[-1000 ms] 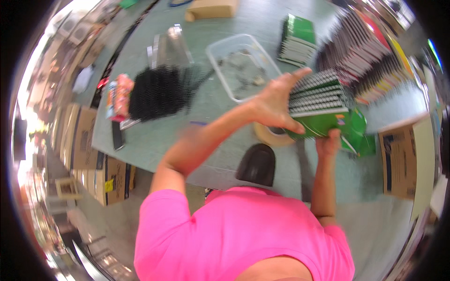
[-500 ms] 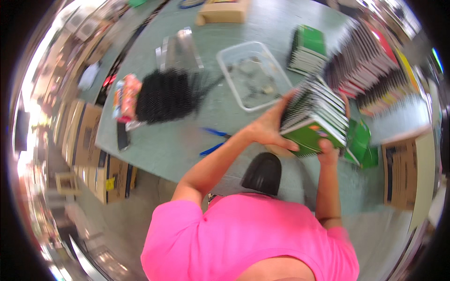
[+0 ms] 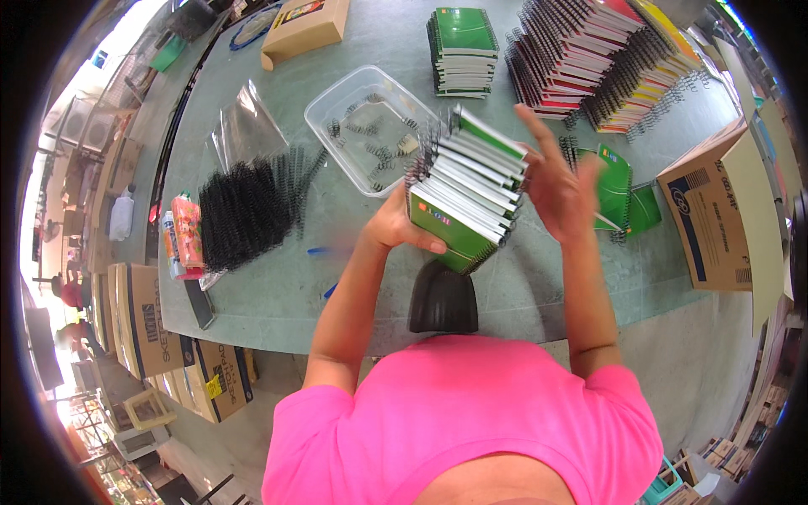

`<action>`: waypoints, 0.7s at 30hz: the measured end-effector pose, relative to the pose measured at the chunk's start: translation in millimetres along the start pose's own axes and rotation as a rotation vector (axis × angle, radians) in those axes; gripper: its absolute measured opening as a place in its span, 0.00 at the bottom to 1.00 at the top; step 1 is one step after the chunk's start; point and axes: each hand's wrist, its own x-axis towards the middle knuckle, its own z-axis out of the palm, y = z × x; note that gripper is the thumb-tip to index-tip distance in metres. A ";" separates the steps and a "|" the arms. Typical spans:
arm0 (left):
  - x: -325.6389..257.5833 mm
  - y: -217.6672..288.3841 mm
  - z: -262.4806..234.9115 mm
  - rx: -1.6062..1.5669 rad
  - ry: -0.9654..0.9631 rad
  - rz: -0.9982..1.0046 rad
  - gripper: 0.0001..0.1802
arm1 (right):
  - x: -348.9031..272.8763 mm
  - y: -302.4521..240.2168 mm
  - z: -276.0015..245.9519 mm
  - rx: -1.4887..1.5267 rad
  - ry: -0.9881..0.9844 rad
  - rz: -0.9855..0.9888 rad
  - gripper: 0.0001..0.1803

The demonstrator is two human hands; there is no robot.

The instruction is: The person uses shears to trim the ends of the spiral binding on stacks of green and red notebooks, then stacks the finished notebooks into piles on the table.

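My left hand [image 3: 402,224] is closed round the left side of a thick stack of green-covered spiral notebooks [image 3: 463,206], its thumb lying on the front cover. The stack is tilted above the table, white page edges and black coils showing. Right of it, my right hand [image 3: 557,187] is open with fingers spread and slightly blurred; whether a fingertip touches the stack I cannot tell. Beyond that hand, a few loose green notebooks [image 3: 615,187] lie on the table. Another neat stack of green notebooks [image 3: 465,52] stands farther back.
Tall piles of red notebooks [image 3: 581,59] and yellow notebooks [image 3: 644,88] stand at back right. A clear plastic tub [image 3: 324,105] holds short coils. Black spiral coils [image 3: 244,210] are heaped left. A cardboard box [image 3: 707,215] is at right; a black rounded object [image 3: 443,301] is near the front edge.
Both hands held the notebook stack before; my right hand has let go and opened out to the right. My left hand keeps the stack. The view has shifted over the table.
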 end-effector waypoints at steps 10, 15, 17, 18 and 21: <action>-9.2 -19.6 -4.2 -0.184 -0.086 0.072 0.59 | 65.7 23.3 -56.8 -0.253 -0.407 0.323 0.24; -25.3 -37.8 -19.5 -0.417 -0.011 0.143 0.52 | 40.6 -6.8 -50.6 -0.297 0.221 -0.063 0.21; -18.8 -33.1 -20.2 -0.353 0.029 0.174 0.53 | 31.5 -7.5 -40.5 -0.375 0.246 -0.135 0.23; -12.3 -29.6 -21.8 -0.216 0.033 0.191 0.54 | 27.3 -6.5 -30.4 -0.401 0.204 -0.091 0.25; -0.2 -14.2 -5.1 0.027 0.143 0.096 0.59 | 14.3 -6.2 -12.3 0.121 -0.047 -0.031 0.28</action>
